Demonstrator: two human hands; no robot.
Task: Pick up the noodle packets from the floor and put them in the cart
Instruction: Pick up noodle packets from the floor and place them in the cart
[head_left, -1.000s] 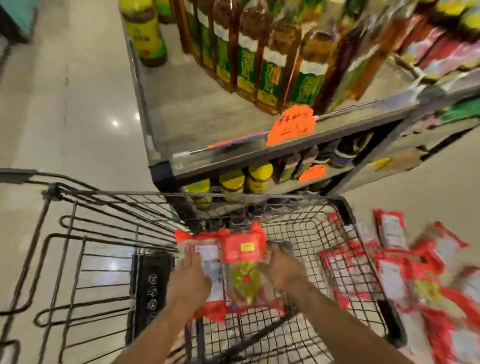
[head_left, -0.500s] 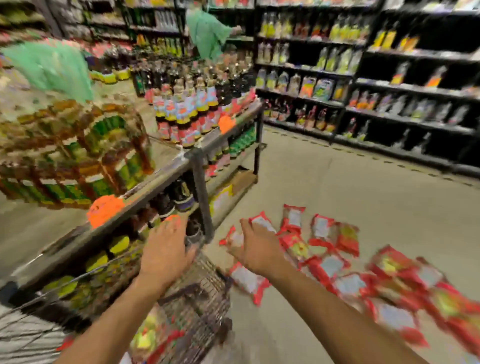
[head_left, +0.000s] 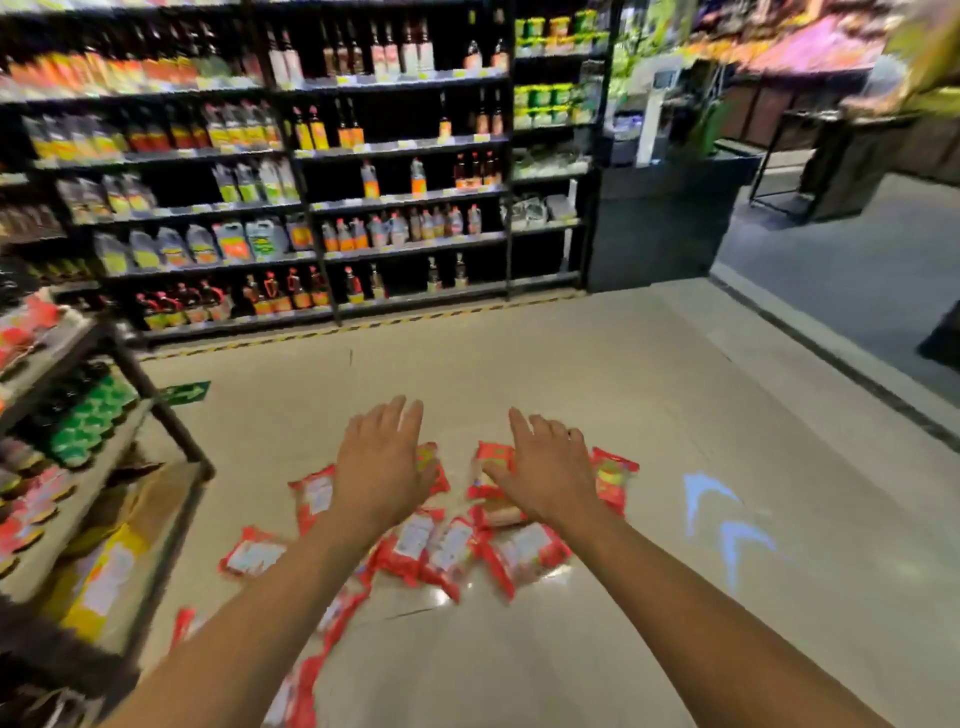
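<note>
- Since half a second ago our view has swung away from the cart, which is now out of frame, and both our arms have moved out over the red packets on the floor.
- Our left hand (head_left: 382, 467) is stretched forward, palm down, fingers spread apart and holding nothing; it sits in front of a packet whose red edge shows just past the knuckles.
- Our right hand (head_left: 545, 475) is likewise flat and empty, fingers splayed, seen over another packet; we cannot tell whether either palm touches the wrappers or is above them.
- The noodle packets (head_left: 452, 545) lie scattered on the pale floor (head_left: 597, 374), most of them in a loose cluster under and between our forearms, some overlapping each other.
- One packet (head_left: 253, 555) lies a little apart to the left, and a trail of a few more runs down beneath our left forearm toward the bottom edge, blurred.
- Another packet (head_left: 613, 478) lies just right of our right hand.
- At the left stands a low display rack (head_left: 171, 431) with goods on its shelves, near the packets but not touching them.
- Across the aisle, well apart, tall dark shelves (head_left: 322, 197) carry bottles and jugs.
- Two blue arrow marks (head_left: 727, 525) show on the floor to the right of the packets.
</note>
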